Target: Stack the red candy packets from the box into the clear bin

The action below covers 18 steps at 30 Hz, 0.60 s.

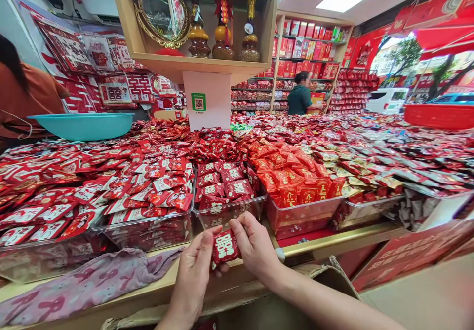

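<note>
A small dark red candy packet (225, 247) with white double-happiness characters is held up between both my hands, above the counter's front edge. My left hand (196, 271) grips its left side, thumb on top. My right hand (254, 243) pinches its upper right corner between thumb and fingers. Just behind my hands stands a clear plastic bin (229, 211) of matching dark red packets (239, 188). To its right is a bin of orange-red packets (296, 177); to its left, a bin of red and white packets (148, 197).
A pink patterned cloth (85, 290) lies along the counter edge at left. Below my hands is an open cardboard box (326, 283). A teal basin (83, 125) and a red basin (440, 116) rest on the heaps. One person (300, 95) stands behind, another (33, 88) at far left.
</note>
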Available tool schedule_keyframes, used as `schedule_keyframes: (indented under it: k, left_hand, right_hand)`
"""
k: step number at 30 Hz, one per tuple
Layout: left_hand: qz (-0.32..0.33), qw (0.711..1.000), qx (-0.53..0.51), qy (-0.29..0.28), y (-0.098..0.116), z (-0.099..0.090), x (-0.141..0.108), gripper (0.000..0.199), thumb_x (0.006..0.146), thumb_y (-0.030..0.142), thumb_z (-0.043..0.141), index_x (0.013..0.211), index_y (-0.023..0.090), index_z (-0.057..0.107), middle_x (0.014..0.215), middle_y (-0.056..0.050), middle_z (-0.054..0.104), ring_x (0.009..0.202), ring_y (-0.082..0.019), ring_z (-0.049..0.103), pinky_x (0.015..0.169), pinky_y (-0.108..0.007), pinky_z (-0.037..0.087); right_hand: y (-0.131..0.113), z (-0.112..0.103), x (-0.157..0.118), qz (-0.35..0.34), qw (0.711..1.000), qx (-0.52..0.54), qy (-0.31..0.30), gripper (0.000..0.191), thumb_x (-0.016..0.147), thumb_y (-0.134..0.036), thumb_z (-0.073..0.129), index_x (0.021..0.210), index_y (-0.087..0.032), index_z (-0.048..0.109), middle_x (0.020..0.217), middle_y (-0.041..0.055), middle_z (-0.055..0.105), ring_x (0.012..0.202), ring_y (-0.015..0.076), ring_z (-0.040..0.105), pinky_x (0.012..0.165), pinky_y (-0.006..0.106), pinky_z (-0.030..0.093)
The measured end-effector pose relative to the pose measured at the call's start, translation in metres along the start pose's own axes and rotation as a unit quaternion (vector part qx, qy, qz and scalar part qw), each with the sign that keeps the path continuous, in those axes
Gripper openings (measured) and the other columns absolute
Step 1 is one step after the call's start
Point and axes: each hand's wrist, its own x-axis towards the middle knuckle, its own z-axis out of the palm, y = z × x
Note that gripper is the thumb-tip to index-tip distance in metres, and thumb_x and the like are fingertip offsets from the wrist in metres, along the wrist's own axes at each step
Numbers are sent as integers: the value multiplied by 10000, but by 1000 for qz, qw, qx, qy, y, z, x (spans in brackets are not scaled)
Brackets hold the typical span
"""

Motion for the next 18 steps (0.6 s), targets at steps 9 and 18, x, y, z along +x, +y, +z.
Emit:
schedule_keyframes:
  k: [9, 18]
  left_hand:
    - [-33, 998, 43, -24, -6, -1, -1, 292, 672, 410, 603, 804, 153, 558, 579, 11, 630, 448, -114, 564, 384, -181, 349]
    - [-12, 997, 70, -42, -8, 0, -8, 254, 676, 401, 598, 755, 163, 554, 582, 31, 572, 469, -95, 519, 400, -182, 388]
  right_hand:
    - [-9, -34, 40, -161, 959, -231, -18, 200, 831, -262, 392, 858, -159, 561, 808, 53, 573, 768, 140, 490, 701, 247, 377]
    - [-11, -32, 102, -208, 840, -459, -201, 168, 746, -185, 500, 794, -183, 661, 756, 57, 614, 765, 163, 516, 725, 257, 344]
